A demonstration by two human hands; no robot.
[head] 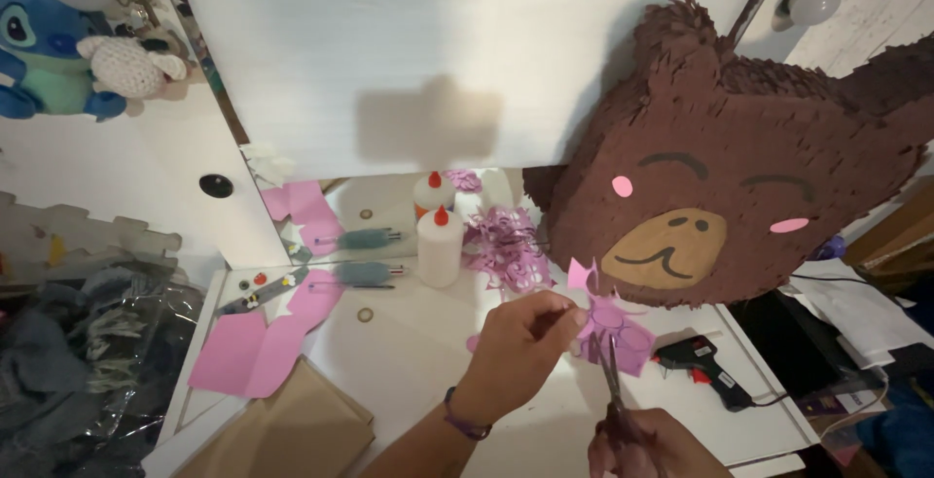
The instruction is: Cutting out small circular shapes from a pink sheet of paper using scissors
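Pink paper shape (615,327) sat pinched in the left hand (520,342) while the right hand (642,439) gripped scissors (611,381) at six o'clock.
White table (418,342) carried a glue bottle (440,245) at twelve o'clock, a glue gun (700,361) at three, a brown bear piñata (720,157) against the mirrored wall.

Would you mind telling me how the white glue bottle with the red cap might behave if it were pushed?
The white glue bottle with the red cap stands tall and narrow, so it probably tips easily. Its round body would likely roll across the white table.
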